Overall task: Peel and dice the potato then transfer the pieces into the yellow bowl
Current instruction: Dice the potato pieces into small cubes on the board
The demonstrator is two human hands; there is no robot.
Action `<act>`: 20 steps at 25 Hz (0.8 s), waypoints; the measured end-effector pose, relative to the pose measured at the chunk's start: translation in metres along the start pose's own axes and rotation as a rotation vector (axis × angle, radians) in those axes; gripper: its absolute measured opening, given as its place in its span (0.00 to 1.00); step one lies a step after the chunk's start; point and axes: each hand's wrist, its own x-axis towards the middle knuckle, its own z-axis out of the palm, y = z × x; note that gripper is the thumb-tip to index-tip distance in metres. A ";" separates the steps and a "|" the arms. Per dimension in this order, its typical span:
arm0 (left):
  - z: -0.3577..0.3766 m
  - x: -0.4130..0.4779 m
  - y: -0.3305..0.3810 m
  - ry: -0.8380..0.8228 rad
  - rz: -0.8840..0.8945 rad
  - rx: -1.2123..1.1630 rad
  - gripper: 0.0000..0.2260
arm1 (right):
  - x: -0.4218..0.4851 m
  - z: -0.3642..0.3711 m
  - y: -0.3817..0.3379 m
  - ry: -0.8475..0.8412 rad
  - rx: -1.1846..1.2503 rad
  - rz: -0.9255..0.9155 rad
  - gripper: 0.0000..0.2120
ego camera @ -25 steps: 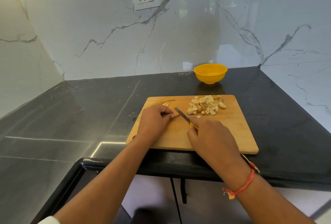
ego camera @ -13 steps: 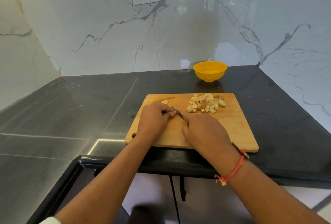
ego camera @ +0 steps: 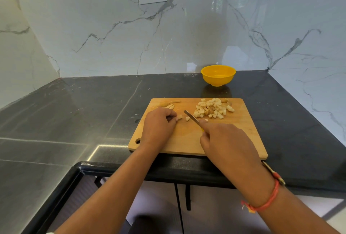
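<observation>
Wood-toned and rectangular, the cutting board (ego camera: 187, 140) is set near the front edge of the black counter (ego camera: 93, 112), and most of the progress can be read from it. Peeling is judged to be done — a few peel strips (ego camera: 169, 105) are left at the board's far left corner, and no skin-covered potato is seen. Dicing is judged to be almost finished: a pile of potato cubes (ego camera: 213, 109) is heaped at the far right of the board, 1 loose cube (ego camera: 187, 118) lies just left of the blade, and only 1 small last piece (ego camera: 179, 117) is left to be cut. The transfer has not been started — the yellow bowl (ego camera: 218, 80) stands beyond the board by the marble wall, apart from the pile, and nothing is seen inside it. The left hand (ego camera: 159, 125) is rested on the board with its fingers curled tightly, the last piece being pinched at the fingertips (ego camera: 173, 118). The right hand (ego camera: 224, 142) is closed round the handle of the knife (ego camera: 191, 116), which is almost wholly hidden by the fist; the forefinger is laid forward toward the blade, whose tip is pointed away between the loose cube and the pile.
</observation>
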 end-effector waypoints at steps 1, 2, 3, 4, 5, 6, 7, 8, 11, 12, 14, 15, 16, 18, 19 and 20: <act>0.000 0.000 0.000 0.007 -0.006 -0.001 0.10 | 0.002 0.001 -0.002 0.027 0.006 -0.015 0.22; -0.001 0.000 0.000 0.014 -0.011 -0.004 0.09 | 0.004 0.002 -0.005 0.039 0.006 -0.031 0.22; -0.001 -0.001 0.000 0.021 -0.014 -0.009 0.09 | 0.007 0.004 -0.008 0.043 0.007 -0.045 0.21; -0.001 -0.001 0.000 0.027 -0.013 -0.013 0.08 | 0.010 0.007 -0.011 0.039 0.008 -0.054 0.21; -0.002 -0.001 0.000 0.031 -0.011 -0.014 0.08 | 0.012 0.009 -0.013 0.031 0.011 -0.058 0.21; -0.002 -0.001 0.000 0.031 -0.009 -0.014 0.07 | 0.014 0.012 -0.015 0.017 0.017 -0.056 0.20; -0.002 0.000 0.000 0.028 -0.011 -0.016 0.07 | 0.016 0.014 -0.016 0.002 0.026 -0.052 0.20; -0.002 0.000 -0.001 0.022 -0.015 -0.018 0.07 | 0.017 0.017 -0.016 -0.010 0.034 -0.046 0.20; -0.002 0.003 -0.002 0.002 -0.026 -0.019 0.07 | 0.027 0.025 -0.018 -0.049 0.029 -0.024 0.19; -0.002 0.003 -0.002 -0.002 -0.025 -0.020 0.07 | 0.032 0.027 -0.018 -0.072 0.015 -0.019 0.19; -0.001 0.002 -0.002 0.001 -0.020 -0.025 0.06 | 0.040 0.030 -0.021 -0.109 -0.012 -0.020 0.18; -0.001 0.002 -0.001 0.005 -0.018 -0.030 0.05 | 0.042 0.031 -0.022 -0.121 -0.013 -0.019 0.18; -0.001 0.002 -0.001 0.010 -0.019 -0.037 0.05 | 0.041 0.031 -0.022 -0.129 -0.012 -0.016 0.18; -0.001 0.001 0.000 0.017 -0.029 -0.038 0.05 | 0.034 0.029 -0.019 -0.133 -0.009 -0.015 0.18; -0.001 0.001 0.000 0.017 -0.035 -0.036 0.05 | 0.027 0.027 -0.017 -0.132 -0.006 -0.016 0.18; -0.002 0.002 0.001 0.016 -0.041 -0.035 0.06 | 0.021 0.024 -0.015 -0.130 -0.007 -0.017 0.19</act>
